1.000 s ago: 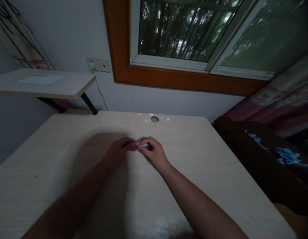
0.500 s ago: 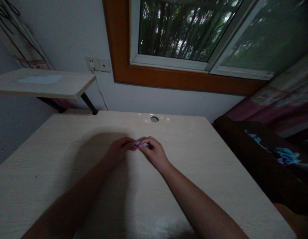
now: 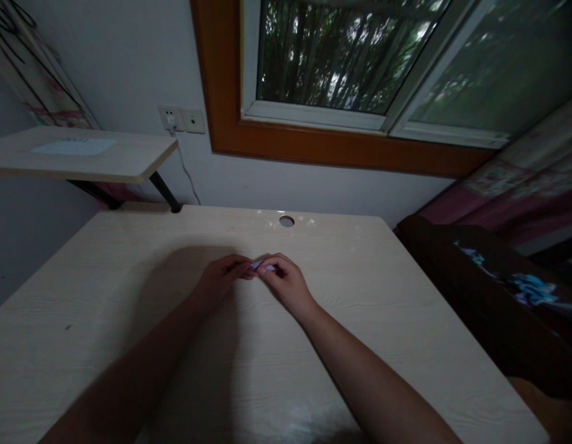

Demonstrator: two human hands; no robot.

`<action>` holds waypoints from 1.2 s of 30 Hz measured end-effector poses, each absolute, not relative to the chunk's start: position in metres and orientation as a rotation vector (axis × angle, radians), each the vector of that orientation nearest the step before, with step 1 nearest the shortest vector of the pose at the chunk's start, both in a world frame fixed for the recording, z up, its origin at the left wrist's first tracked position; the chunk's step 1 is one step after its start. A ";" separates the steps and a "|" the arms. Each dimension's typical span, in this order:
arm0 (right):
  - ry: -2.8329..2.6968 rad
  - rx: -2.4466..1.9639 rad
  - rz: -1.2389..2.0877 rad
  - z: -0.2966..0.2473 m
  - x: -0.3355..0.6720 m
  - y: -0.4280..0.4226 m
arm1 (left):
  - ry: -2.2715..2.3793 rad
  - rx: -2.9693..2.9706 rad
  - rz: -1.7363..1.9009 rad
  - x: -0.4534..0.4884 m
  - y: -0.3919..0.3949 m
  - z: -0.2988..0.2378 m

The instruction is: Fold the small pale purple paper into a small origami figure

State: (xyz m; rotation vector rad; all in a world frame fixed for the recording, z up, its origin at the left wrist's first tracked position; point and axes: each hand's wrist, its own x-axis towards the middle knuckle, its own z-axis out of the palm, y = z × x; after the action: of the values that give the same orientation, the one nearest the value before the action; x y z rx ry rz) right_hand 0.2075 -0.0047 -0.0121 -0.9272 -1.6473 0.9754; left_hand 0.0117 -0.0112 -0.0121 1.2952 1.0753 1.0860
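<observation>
Both of my hands meet over the middle of a pale wooden desk [image 3: 105, 290]. Between their fingertips is a small piece of light purple paper [image 3: 260, 266], mostly covered by fingers. My left hand [image 3: 224, 279] pinches its left end, fingers curled. My right hand [image 3: 286, 285] pinches its right end, thumb and forefinger closed on it. The paper sits just above or on the desk top; I cannot tell which.
A round cable hole [image 3: 286, 221] lies near the desk's back edge. A raised side shelf [image 3: 129, 160] with a white sheet [image 3: 76, 147] stands at back left. A wall socket [image 3: 182, 119] with a cord and a wood-framed window [image 3: 341, 148] are behind. A dark bed frame [image 3: 475, 290] borders the right.
Almost nothing: both hands stay pinched on the small paper, with only slight finger movement.
</observation>
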 end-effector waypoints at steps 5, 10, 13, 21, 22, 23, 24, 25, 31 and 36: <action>-1.653 -0.945 0.973 -0.013 0.208 -0.005 | 1.059 1.325 1.095 0.011 -0.011 -0.015; -1.660 -0.955 0.954 -0.014 0.208 -0.005 | 1.080 1.338 1.094 0.013 -0.012 -0.012; -1.657 -0.955 0.958 -0.013 0.207 -0.005 | 1.095 1.354 1.091 0.013 -0.012 -0.009; -1.655 -0.948 0.961 -0.012 0.207 -0.005 | 1.102 1.366 1.083 0.012 -0.012 -0.011; -1.656 -0.949 0.965 -0.013 0.207 -0.005 | 1.101 1.368 1.080 0.012 -0.012 -0.011; -1.658 -0.949 0.972 -0.013 0.207 -0.005 | 1.100 1.370 1.077 0.012 -0.012 -0.011; -1.659 -0.948 0.982 -0.014 0.208 -0.005 | 1.101 1.371 1.077 0.012 -0.013 -0.011; -1.659 -0.947 0.992 -0.015 0.208 -0.004 | 1.104 1.373 1.075 0.012 -0.013 -0.010; -1.651 -0.940 1.032 -0.019 0.209 -0.002 | 1.142 1.365 1.077 0.014 -0.013 -0.006; -1.644 -0.938 1.036 -0.019 0.208 -0.003 | 1.134 1.394 1.089 0.014 -0.013 -0.006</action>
State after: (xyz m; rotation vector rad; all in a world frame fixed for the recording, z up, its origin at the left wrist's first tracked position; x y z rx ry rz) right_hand 0.2085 -0.0028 -0.0189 -0.9379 -1.6440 1.0364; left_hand 0.0140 -0.0128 -0.0058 1.3941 1.1337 1.0885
